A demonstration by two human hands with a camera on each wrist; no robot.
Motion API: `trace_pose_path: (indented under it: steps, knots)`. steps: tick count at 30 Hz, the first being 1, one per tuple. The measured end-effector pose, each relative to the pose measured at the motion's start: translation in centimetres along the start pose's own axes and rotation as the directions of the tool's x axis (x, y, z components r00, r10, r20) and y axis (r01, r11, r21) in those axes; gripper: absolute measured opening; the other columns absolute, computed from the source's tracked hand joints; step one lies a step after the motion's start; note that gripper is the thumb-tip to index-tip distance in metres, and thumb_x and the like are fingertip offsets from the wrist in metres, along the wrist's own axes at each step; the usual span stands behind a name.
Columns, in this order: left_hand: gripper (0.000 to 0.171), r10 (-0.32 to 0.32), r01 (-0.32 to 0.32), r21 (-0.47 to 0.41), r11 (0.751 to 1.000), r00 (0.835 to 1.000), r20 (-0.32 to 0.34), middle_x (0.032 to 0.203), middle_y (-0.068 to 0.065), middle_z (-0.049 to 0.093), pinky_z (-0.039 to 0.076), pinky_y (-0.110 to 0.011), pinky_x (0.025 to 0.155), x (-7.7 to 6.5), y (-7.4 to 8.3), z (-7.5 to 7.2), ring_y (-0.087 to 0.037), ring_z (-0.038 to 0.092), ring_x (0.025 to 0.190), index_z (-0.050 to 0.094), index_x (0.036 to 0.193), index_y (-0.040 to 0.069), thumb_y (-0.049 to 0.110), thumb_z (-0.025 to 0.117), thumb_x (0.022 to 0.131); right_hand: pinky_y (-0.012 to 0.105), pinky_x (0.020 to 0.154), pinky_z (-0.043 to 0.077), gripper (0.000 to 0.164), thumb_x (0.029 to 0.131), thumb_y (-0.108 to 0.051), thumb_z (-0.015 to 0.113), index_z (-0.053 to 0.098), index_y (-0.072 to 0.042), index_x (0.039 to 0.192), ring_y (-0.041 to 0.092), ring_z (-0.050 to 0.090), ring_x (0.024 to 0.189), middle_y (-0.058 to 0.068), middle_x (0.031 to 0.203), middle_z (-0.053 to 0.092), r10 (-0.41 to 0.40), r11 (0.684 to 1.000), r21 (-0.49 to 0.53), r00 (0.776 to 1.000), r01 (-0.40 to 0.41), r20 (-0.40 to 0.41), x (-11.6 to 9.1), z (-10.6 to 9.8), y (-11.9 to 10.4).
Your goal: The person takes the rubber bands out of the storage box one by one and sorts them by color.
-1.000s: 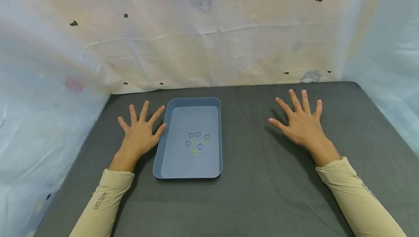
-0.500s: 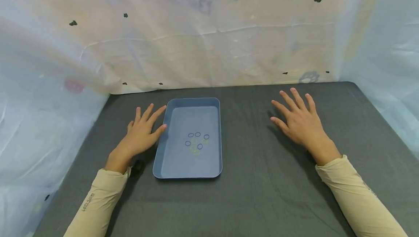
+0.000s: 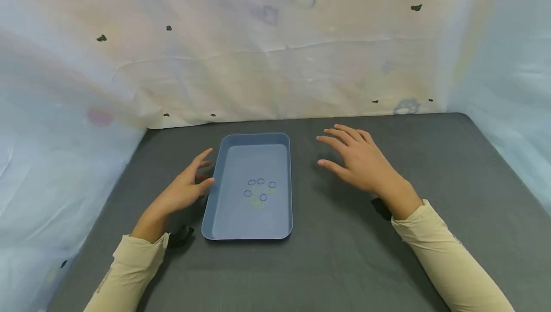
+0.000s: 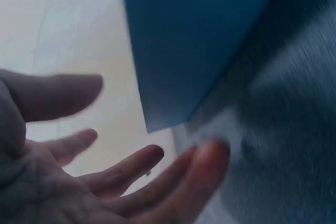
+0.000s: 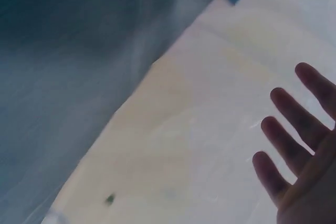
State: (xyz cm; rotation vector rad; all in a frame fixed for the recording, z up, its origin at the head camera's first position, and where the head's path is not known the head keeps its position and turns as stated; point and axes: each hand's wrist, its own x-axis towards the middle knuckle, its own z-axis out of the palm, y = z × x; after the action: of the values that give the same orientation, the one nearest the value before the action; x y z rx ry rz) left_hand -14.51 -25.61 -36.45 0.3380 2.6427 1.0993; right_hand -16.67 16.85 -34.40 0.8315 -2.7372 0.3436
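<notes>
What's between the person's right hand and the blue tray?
In the head view, only a bare strip of the grey surface, shaded near the hand, separates the right hand from the blue tray; no object lies there.

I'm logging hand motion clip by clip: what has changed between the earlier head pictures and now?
The right hand has moved left, toward the tray, its fingers less spread. The left hand, beside the tray, has turned inward with its fingers closer together. Neither has taken hold of anything. The tray and the small rings in it stayed put.
</notes>
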Motion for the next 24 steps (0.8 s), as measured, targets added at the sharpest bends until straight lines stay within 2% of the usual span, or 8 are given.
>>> trace_pose_path:
  steps: [3, 6, 10, 16, 20, 24]
  knots:
    - [0.077, -0.016, 0.02, -0.114, 0.993, 0.999, 0.041, 0.158, -0.03, 0.023, 0.057, -0.045, 0.077, 0.0, 0.2, 0.2, -0.05, 0.051, 0.126, 0.004, 0.162, 0.022, 0.002, 0.049, 0.103, 0.055, 0.114, 0.027, 0.055, 0.095, -0.051, 0.061, 0.054, -0.023, 0.142, 0.028, 0.038, 0.143, 0.005, 0.147, 0.051, -0.039, 0.996, 0.079, 0.999, 0.04, -0.007, 1.3, -0.1, -1.6]
    - [0.074, -0.036, 0.046, -0.169, 0.985, 0.997, 0.064, 0.157, -0.03, 0.024, 0.059, -0.041, 0.075, -0.1, 0.1, 0.3, -0.046, 0.056, 0.121, 0.009, 0.161, 0.014, -0.006, 0.046, 0.101, 0.053, 0.112, 0.031, 0.05, 0.096, -0.05, 0.062, 0.06, -0.021, 0.137, 0.026, 0.046, 0.136, 0.002, 0.137, 0.058, -0.094, 0.987, 0.131, 0.996, 0.093, 0.0, 2.6, 0.3, -3.2]
    - [0.066, -0.074, 0.091, -0.213, 0.973, 0.993, 0.088, 0.158, -0.026, 0.026, 0.058, -0.04, 0.076, -0.2, -0.2, 0.1, -0.038, 0.059, 0.117, 0.018, 0.16, 0.01, -0.005, 0.044, 0.101, 0.049, 0.107, 0.038, 0.04, 0.095, -0.044, 0.066, 0.067, -0.02, 0.127, 0.024, 0.053, 0.125, 0.0, 0.126, 0.065, -0.167, 0.976, 0.145, 0.986, 0.161, 0.03, 4.1, 1.2, -5.2]
    - [0.065, -0.11, 0.132, -0.256, 0.958, 0.989, 0.099, 0.158, -0.025, 0.026, 0.059, -0.039, 0.074, -0.9, -0.9, -0.4, -0.034, 0.061, 0.116, 0.021, 0.16, 0.011, 0.001, 0.048, 0.102, 0.045, 0.103, 0.043, 0.031, 0.094, -0.037, 0.069, 0.071, -0.022, 0.121, 0.021, 0.058, 0.119, -0.004, 0.121, 0.069, -0.232, 0.961, 0.176, 0.969, 0.215, 0.083, 6.0, 3.1, -7.8]
    - [0.067, -0.103, 0.128, -0.291, 0.948, 0.99, 0.098, 0.159, -0.026, 0.025, 0.059, -0.038, 0.072, -1.4, -1.5, -0.7, -0.025, 0.063, 0.111, 0.021, 0.16, 0.011, 0.0, 0.051, 0.101, 0.043, 0.099, 0.044, 0.027, 0.093, -0.035, 0.071, 0.074, -0.022, 0.116, 0.02, 0.059, 0.116, -0.005, 0.117, 0.071, -0.259, 0.953, 0.194, 0.959, 0.234, 0.117, 6.7, 4.7, -8.8]
    - [0.068, -0.089, 0.114, -0.312, 0.943, 0.992, 0.092, 0.159, -0.026, 0.025, 0.059, -0.037, 0.071, -1.4, -1.5, -0.8, -0.014, 0.063, 0.104, 0.022, 0.159, 0.01, -0.003, 0.051, 0.1, 0.042, 0.097, 0.044, 0.022, 0.091, -0.032, 0.073, 0.076, -0.022, 0.111, 0.018, 0.06, 0.108, -0.005, 0.109, 0.071, -0.254, 0.956, 0.187, 0.959, 0.228, 0.129, 6.8, 5.7, -8.7]
